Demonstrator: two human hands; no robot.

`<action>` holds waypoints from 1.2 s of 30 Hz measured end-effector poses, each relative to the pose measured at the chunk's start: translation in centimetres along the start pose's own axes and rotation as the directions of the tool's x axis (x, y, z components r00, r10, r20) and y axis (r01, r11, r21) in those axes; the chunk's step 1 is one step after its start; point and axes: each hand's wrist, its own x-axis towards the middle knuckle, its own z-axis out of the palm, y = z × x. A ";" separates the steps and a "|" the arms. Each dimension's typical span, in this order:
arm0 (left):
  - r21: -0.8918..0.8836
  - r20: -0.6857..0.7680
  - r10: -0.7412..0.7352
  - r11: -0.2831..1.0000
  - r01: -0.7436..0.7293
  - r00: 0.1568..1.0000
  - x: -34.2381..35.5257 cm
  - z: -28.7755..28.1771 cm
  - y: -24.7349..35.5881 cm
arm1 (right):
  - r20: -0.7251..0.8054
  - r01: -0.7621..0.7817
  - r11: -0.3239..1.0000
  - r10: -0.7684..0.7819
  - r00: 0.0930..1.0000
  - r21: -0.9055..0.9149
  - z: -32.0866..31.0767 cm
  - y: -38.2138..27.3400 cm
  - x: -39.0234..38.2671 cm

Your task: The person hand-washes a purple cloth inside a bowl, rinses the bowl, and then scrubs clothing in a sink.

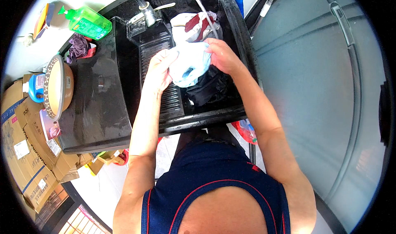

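Note:
A small light blue garment (189,63) is stretched between my two hands above the black sink (239,75). My left hand (159,68) pinches its left edge, over the ribbed washboard (154,54). At the garment's upper right edge, my right hand (224,56) grips it between thumb and fingers. Beyond it lies a bunched pile of white and dark red clothes (196,24), with a thin pale hose (201,2) hanging down over it. Black fabric (209,87) sits in the basin on the near side, partly covered by the garment.
A metal faucet (148,16) stands at the sink's back left. Along the left counter are a green pump bottle (88,23), a purple cloth (77,47), a tilted round basin (57,87) and a blue bottle (36,87). Cardboard boxes (35,147) lean at left; a greyish panel door (305,77) is at right.

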 end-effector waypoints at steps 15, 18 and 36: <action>0.173 -0.343 0.130 0.982 -0.074 0.930 4.3 -1.8 -5.0 | -0.187 0.241 0.639 -0.526 0.830 -0.731 5.7 6.2 -0.4; 0.298 -0.441 0.120 0.954 0.019 0.889 4.5 -1.3 -5.8 | -0.182 0.142 0.401 -0.666 0.724 -0.905 9.7 6.9 -1.5; 0.185 -0.469 -0.095 0.962 0.202 0.878 8.4 -0.1 -8.0 | -0.277 -0.162 0.244 -0.578 0.768 -0.956 3.3 4.9 2.9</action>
